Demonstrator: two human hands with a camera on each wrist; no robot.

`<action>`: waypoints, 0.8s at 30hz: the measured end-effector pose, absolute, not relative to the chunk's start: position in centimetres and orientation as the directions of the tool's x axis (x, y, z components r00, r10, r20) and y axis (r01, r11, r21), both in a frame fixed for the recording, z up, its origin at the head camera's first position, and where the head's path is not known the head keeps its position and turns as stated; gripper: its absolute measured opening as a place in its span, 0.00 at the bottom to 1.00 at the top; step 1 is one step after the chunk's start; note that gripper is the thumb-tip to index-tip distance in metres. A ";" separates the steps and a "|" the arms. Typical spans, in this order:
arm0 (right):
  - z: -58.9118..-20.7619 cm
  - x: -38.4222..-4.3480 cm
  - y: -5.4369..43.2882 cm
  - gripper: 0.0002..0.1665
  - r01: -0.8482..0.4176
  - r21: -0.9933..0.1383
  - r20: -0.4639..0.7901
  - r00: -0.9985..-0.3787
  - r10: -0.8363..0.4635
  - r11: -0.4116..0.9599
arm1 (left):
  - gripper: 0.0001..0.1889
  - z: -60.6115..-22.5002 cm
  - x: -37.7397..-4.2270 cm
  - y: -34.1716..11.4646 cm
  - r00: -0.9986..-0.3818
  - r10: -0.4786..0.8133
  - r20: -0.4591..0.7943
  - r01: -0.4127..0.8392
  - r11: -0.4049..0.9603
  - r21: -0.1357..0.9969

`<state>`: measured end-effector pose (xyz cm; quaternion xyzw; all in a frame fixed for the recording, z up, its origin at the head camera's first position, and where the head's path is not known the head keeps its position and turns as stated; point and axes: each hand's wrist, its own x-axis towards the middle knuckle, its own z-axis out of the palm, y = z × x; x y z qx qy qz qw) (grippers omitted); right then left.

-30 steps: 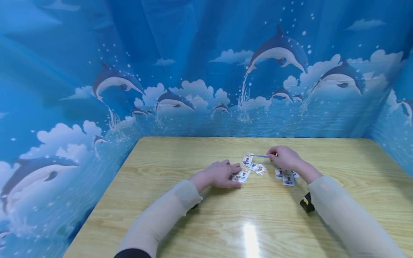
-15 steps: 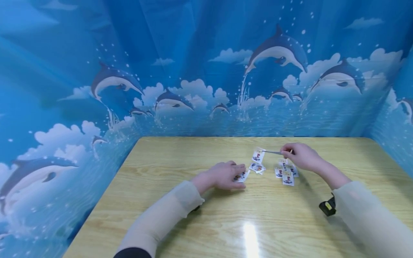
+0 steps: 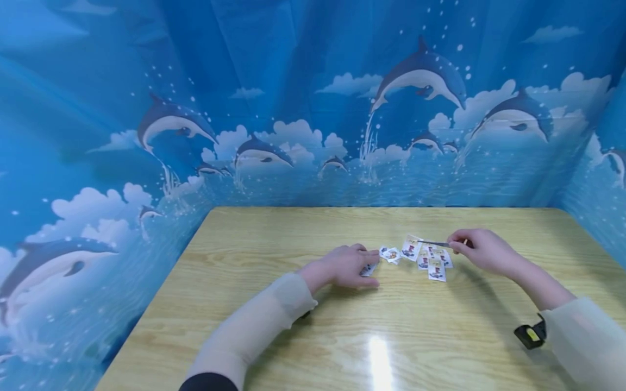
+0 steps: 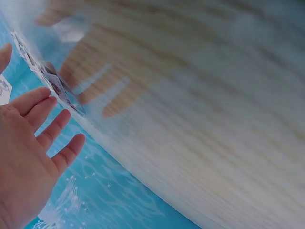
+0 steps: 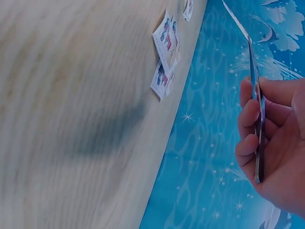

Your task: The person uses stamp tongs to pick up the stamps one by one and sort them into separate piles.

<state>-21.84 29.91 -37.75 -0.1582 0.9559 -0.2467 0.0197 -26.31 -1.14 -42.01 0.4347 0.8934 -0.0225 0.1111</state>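
Observation:
My right hand (image 3: 484,251) grips slim metal tweezers (image 5: 257,109). Their tips pinch a small postage stamp (image 3: 410,248) with a coloured picture, which overlaps the upper left of a cluster of similar stamps (image 3: 437,270) in the head view. My left hand (image 3: 346,266) is low over the table, its fingers loosely extended and spread in the left wrist view. A stamp (image 3: 369,270) shows between its thumb and forefinger, partly hidden. Right at its fingertips lies a small overlapping pile of stamps (image 3: 389,254).
The wooden table (image 3: 293,228) reaches back to a blue dolphin-print curtain (image 3: 293,81), which also runs along the left side. A bright light reflection (image 3: 380,358) lies on the tabletop near the front. A black wrist camera (image 3: 530,334) hangs under the right forearm.
My right hand has moved right, carrying the tweezers and stamp from above the middle pile to the right-hand cluster. My left hand has shifted slightly right, covering more of the stamps beneath it.

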 end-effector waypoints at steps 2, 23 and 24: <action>-37.8 -21.4 30.2 0.14 -0.285 -0.480 0.031 -0.951 -0.309 0.830 | 0.39 -42.1 -26.3 -1.1 -0.591 0.774 -0.230 0.787 0.615 0.050; -38.6 -17.4 34.3 0.08 -0.261 -0.480 -0.034 -0.948 -0.316 0.838 | 0.41 -42.2 -26.0 -1.0 -0.594 0.755 -0.277 0.776 0.629 0.051; -38.6 -17.3 34.5 0.08 -0.262 -0.481 -0.039 -0.947 -0.319 0.837 | 0.41 -42.2 -26.0 -1.0 -0.594 0.756 -0.277 0.776 0.628 0.050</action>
